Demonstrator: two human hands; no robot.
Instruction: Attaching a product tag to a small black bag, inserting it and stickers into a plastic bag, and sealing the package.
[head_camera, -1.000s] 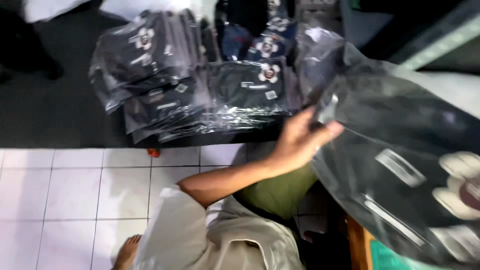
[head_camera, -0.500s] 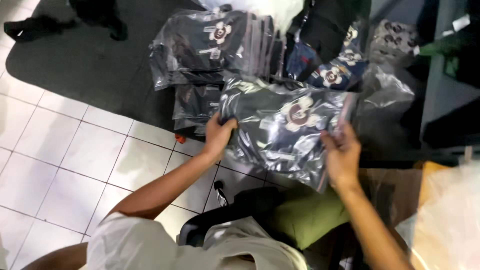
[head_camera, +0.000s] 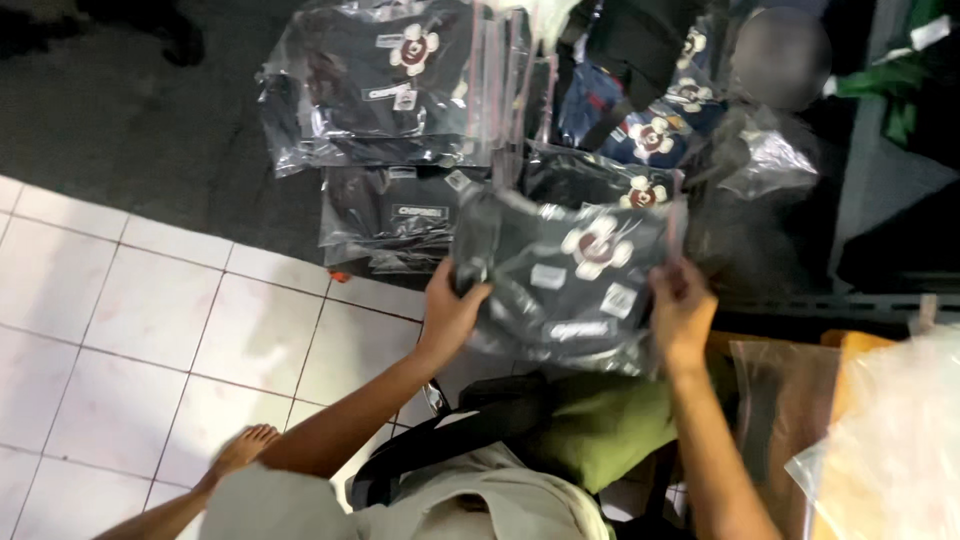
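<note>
left hand (head_camera: 452, 305) | right hand (head_camera: 682, 312) | both outstretched, clamped on bagged dark garment (head_camera: 570, 275) edges

A light, cream-coloured top with short sleeves (head_camera: 250, 505) is worn. The arms are left bare down to the hands. A black strap (head_camera: 440, 445) is worn across the body. The foot (head_camera: 243, 447) is bare.

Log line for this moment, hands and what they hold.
left hand: grips bagged dark garment at its left edge | right hand: grips its right edge | garment held above floor, near stacked bagged garments
</note>
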